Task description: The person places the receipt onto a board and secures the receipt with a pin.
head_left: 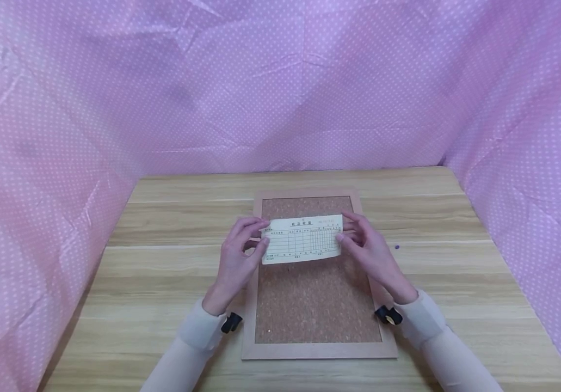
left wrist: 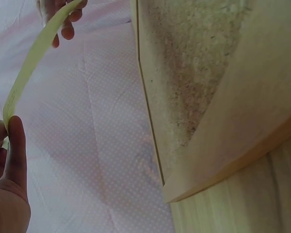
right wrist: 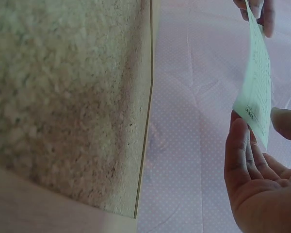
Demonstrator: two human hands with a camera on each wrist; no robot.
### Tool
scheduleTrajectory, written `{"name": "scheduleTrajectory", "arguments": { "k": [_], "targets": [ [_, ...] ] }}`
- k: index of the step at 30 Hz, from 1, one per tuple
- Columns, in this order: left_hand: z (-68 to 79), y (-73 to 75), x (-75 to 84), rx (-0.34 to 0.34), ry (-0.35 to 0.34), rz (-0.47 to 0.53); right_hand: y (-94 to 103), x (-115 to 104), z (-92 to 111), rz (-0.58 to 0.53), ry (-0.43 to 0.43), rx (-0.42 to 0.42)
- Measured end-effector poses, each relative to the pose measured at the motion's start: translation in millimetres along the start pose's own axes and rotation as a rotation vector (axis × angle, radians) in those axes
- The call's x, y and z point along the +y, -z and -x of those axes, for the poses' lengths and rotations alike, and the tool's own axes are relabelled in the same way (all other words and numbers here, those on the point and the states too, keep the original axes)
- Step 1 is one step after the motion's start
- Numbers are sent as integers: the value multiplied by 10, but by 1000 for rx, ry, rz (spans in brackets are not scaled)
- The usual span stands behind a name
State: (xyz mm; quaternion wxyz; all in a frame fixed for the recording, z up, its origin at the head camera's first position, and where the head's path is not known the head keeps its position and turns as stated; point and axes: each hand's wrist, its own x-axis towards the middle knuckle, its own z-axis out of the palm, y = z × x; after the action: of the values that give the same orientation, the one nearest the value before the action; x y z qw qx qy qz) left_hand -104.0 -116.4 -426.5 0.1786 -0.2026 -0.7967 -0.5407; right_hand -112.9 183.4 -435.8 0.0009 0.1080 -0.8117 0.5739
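The left hand [head_left: 238, 258] is pinching the left end of a pale paper slip [head_left: 302, 239] between thumb and fingers; the right hand [head_left: 370, 256] is gripping the right end, with its thumb lying on the front and its fingers sitting behind; the slip is hanging in the air over the upper part of a cork board [head_left: 314, 305], not touching it, and it is bending a little, as both wrist views are showing; its front is carrying a printed form, with a title of dark Chinese-looking signs in the middle of the top, a faint reddish number at the top right, and a grid of lines below; more tiny words are running along the bottom edge, but they are all too small to read for sure; the board is lying flat inside a light brown frame [head_left: 319, 351] on a striped wood table [head_left: 162, 261]; a tiny blue-purple dot [head_left: 397, 247] is sitting on the table near the right hand; pink cloth with white spots [head_left: 280, 81] is hanging all around.
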Motion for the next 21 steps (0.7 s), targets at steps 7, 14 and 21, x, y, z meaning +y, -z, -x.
{"name": "scheduleTrajectory", "arguments": {
  "k": [7, 14, 21],
  "targets": [
    [21, -40, -33, -9, 53, -9, 42, 40, 17, 8, 5, 6],
    [14, -68, -67, -48, 86, -45, 62, 74, 15, 46, -8, 35],
    [17, -98, -131, -88, 121, -36, 66, 107, 6, 137, 0, 19]
  ]
}}
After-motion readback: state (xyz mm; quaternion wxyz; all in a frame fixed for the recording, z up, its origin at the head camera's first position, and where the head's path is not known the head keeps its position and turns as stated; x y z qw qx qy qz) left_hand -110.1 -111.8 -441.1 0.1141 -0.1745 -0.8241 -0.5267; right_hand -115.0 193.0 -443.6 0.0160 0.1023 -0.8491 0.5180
